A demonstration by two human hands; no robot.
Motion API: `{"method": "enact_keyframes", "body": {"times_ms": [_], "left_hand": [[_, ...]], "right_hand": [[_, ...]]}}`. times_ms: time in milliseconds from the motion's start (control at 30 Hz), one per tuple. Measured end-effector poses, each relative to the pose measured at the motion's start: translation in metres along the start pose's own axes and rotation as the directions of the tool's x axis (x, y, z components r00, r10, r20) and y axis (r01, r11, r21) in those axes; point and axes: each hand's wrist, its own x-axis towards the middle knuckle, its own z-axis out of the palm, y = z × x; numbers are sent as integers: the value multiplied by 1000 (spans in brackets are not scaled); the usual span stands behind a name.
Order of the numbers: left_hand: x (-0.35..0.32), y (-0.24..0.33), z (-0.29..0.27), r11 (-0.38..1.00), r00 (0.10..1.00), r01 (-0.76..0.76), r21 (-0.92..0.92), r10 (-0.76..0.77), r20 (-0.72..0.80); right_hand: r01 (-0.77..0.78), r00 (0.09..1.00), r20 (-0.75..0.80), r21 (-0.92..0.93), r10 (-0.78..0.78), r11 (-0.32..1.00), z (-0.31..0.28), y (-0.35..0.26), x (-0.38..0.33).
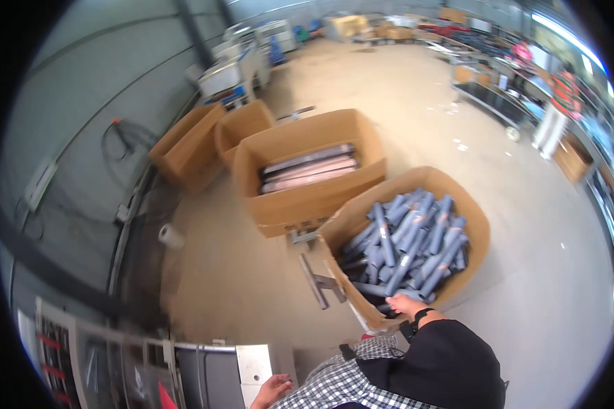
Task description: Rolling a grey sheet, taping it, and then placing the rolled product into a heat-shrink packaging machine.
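A large open cardboard box (474, 235) stands in front of me, heaped with grey-blue tubes (416, 228), some with a pale label. My right hand (406, 305) reaches over its near rim, a dark band at the wrist. The bunched fingers close at the lower end of one grey tube (402, 266); blur hides the exact grip. Low in the view, my left hand (273, 392) hangs beside a white machine panel (254, 365). Its fingers are apart and loosely bent, and I see nothing held in them.
Another cardboard box (307, 204) holds long wrapped bundles; two more boxes (191, 146) stand behind it. A metal trolley handle (314, 281) juts out by the tube box. A white roll (172, 236) is near the left wall. At far right a person (563, 95) stands by workbenches.
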Motion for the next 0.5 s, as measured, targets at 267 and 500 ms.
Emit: {"method": "enact_keyframes", "body": {"times_ms": [267,500], "left_hand": [[120,52,112,949,965,-221,224,181,188],[177,91,282,936,907,-332,116,284,311]], "right_hand": [[-274,807,-533,-719,-255,639,-107,377,-218],[-805,590,-440,-255,677,536,-11,519,-445]]}}
